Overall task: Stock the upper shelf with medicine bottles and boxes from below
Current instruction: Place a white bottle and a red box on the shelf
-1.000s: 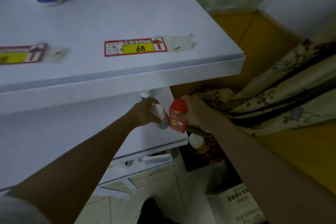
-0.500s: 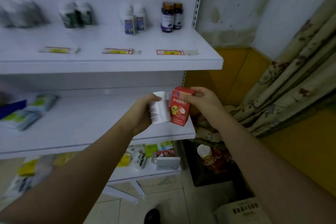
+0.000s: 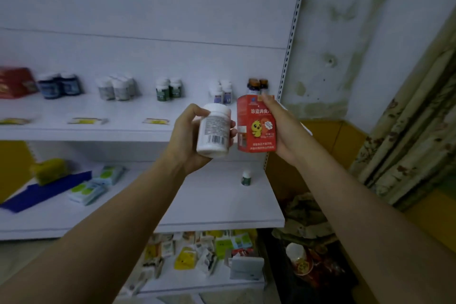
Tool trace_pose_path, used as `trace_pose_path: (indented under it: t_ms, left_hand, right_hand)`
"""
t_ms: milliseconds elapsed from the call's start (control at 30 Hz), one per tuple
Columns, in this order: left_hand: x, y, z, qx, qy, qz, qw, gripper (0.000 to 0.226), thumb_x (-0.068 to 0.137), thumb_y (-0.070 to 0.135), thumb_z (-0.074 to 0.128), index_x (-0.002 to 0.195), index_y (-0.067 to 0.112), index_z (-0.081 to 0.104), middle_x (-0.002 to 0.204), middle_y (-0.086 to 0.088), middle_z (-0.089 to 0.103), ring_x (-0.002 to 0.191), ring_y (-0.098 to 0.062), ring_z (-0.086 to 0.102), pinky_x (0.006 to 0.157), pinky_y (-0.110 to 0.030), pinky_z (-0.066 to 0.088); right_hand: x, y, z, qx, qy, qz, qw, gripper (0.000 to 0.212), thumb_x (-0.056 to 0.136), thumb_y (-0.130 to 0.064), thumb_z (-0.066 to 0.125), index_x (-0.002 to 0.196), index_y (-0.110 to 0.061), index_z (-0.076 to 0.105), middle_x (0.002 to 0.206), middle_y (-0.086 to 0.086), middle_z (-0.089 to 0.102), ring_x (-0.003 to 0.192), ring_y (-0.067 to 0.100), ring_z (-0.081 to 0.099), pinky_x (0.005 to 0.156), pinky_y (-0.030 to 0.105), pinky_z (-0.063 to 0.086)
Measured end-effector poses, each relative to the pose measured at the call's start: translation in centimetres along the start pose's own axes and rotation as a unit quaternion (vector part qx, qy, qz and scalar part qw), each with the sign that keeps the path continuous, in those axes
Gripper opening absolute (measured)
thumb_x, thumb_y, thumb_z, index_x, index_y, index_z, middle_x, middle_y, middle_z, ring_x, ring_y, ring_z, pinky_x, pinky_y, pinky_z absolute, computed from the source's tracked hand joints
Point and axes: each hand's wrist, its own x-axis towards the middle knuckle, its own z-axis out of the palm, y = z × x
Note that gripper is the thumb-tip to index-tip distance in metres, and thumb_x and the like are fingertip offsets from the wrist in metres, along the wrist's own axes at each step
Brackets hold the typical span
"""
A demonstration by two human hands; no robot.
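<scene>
My left hand [image 3: 187, 136] grips a white medicine bottle [image 3: 214, 131] with a barcode label, held upright in front of the upper shelf [image 3: 98, 128]. Right beside it my right hand [image 3: 281, 128] holds a red box [image 3: 255, 123] printed with a yellow chick. Both items are raised to the level of the upper shelf's front edge, at its right end. Along the back of that shelf stand several groups of small bottles [image 3: 118, 87], with two dark brown bottles [image 3: 256, 85] at the far right.
A small white-capped bottle [image 3: 246, 178] stands alone on the middle shelf [image 3: 222, 219], with blue and green packets [image 3: 86, 187] further left. The bottom shelf holds several mixed boxes [image 3: 204, 252]. A floral curtain [image 3: 407, 131] hangs at the right; a dark bin [image 3: 308, 266] sits below.
Both hands have risen from under the middle shelf to the upper shelf's level, carrying the bottle and the box. The view has tilted upward and pulled back.
</scene>
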Motion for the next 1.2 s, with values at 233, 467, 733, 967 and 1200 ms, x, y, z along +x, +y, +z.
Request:
trace_pose_path:
  t_ms: [233,467,733,967,1200]
  left_hand:
    - [-3.5,6.8,-2.6,0.083,0.026,0.066,0.994,0.025,0.084,0.016,0.054,0.107,0.006,0.057,0.094,-0.016,0.062,0.086,-0.029,0.061,0.08,-0.039,0.054]
    - [-5.9,11.7,-6.2,0.196,0.064,0.143,0.968,0.009,0.088,0.026,0.06,0.087,0.017,0.062,0.07,-0.001,0.067,0.063,-0.01,0.063,0.051,-0.019,0.052]
    - [-7.5,14.9,-9.3,0.156,0.114,0.151,0.969,0.037,0.085,0.041,0.054,0.106,0.012,0.059,0.086,-0.01,0.063,0.077,-0.025,0.062,0.068,-0.032,0.055]
    - [-9.9,17.6,-13.1,0.233,0.157,0.196,0.94,0.049,0.086,0.03,0.061,0.129,0.012,0.045,0.096,-0.008,0.066,0.079,-0.024,0.066,0.07,-0.037,0.057]
    - [-14.0,22.1,-19.8,0.309,0.235,0.206,0.898,0.017,0.084,0.028,0.066,0.098,0.022,0.058,0.087,-0.002,0.07,0.081,-0.019,0.067,0.073,-0.035,0.057]
  right_hand:
    - [1.0,-2.2,7.9,-0.016,-0.058,-0.019,0.998,0.039,0.086,-0.045,0.06,0.107,-0.013,0.063,0.092,0.011,0.073,0.079,0.026,0.07,0.08,0.044,0.057]
    - [2.7,-1.2,14.0,-0.028,-0.09,-0.048,0.994,0.034,0.087,-0.046,0.059,0.107,-0.018,0.061,0.087,0.003,0.072,0.081,0.02,0.07,0.084,0.041,0.056]
    - [4.5,-0.2,18.7,-0.044,-0.132,-0.056,0.989,0.032,0.088,-0.044,0.058,0.105,-0.017,0.061,0.092,0.004,0.071,0.08,0.019,0.069,0.079,0.037,0.057]
    - [6.2,0.9,24.2,-0.047,-0.181,-0.058,0.981,0.028,0.089,-0.044,0.056,0.103,-0.019,0.061,0.087,0.001,0.072,0.079,0.017,0.069,0.079,0.036,0.057]
    - [8.1,4.2,34.2,-0.041,-0.243,-0.033,0.969,0.032,0.089,-0.042,0.057,0.108,-0.016,0.061,0.091,0.004,0.071,0.08,0.019,0.07,0.08,0.038,0.057]
